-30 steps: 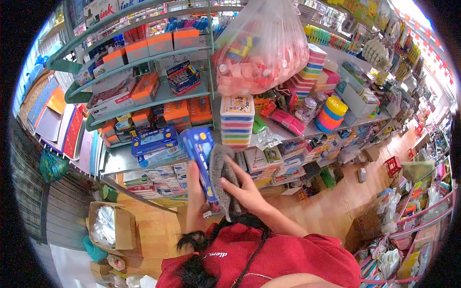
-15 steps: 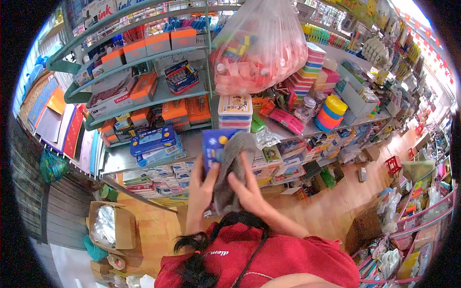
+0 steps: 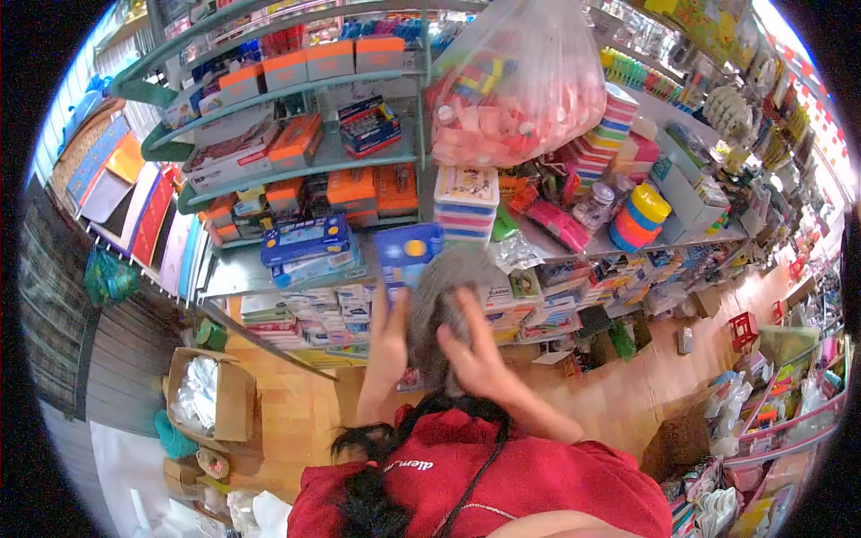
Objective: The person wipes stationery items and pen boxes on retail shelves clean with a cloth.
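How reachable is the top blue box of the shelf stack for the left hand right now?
Probably not graspable as is: the left hand looks occupied with the held blue box. The way to the stacked blue box looks open, though, with nothing visible between.

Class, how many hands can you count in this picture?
2: the left hand holds the blue box, and the right hand holds the grey cloth. No others show.

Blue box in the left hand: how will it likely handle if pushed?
The blue box is probably stiff, since its visible edges look straight. It may be fairly light, as the left hand holds it up. Blur leaves slipperiness unclear.
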{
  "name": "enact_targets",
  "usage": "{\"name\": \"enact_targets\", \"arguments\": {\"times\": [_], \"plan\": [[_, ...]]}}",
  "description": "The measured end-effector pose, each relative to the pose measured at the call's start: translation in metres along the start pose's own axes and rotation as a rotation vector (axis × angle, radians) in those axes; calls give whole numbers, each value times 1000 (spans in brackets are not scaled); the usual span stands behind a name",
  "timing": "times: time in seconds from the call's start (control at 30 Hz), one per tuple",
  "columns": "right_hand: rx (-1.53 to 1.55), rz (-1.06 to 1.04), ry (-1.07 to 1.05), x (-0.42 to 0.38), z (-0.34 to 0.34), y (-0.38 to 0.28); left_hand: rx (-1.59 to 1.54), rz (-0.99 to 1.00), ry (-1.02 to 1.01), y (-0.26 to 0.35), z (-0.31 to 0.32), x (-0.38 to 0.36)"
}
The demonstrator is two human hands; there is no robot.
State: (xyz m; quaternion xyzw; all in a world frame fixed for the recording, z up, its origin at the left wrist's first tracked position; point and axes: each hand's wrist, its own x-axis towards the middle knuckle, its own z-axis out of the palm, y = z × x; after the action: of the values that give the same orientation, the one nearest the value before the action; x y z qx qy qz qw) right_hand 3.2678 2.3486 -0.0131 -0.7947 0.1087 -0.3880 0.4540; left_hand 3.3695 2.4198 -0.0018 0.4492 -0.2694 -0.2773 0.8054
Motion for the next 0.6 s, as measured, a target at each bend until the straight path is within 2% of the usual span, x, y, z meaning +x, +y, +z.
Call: {"name": "enact_targets", "arguments": {"times": [0.03,0.07,0.13,0.23,0.27,0.33,0.4,0.47,0.53,0.6], "plan": [[48,69,48,8,-6,-3,191,-18,-42,-5,-2,-3],[144,88,132,21,-8,2,204,-16,-69,-5,2,-7],[624,254,167,35,-15,-27,225,-8,-124,-2,11,-12],[540,148,106,21,4,-4,140,84,24,-13,0,-8],[411,128,51,14,9,5,117,73,94,-7,0,-5],[371,224,-58,-7,27,27,70,34,249,14,0,1],[136,126,-182,-19,32,24,193,218,351,22,-14,8],[-14,34,-380,-23,26,19,312,295,416,30,-33,16],[131,196,-487,-26,24,9,580,445,462,44,-49,22],[101,120,-522,-28,20,10,935,485,490,53,-70,34]]}}
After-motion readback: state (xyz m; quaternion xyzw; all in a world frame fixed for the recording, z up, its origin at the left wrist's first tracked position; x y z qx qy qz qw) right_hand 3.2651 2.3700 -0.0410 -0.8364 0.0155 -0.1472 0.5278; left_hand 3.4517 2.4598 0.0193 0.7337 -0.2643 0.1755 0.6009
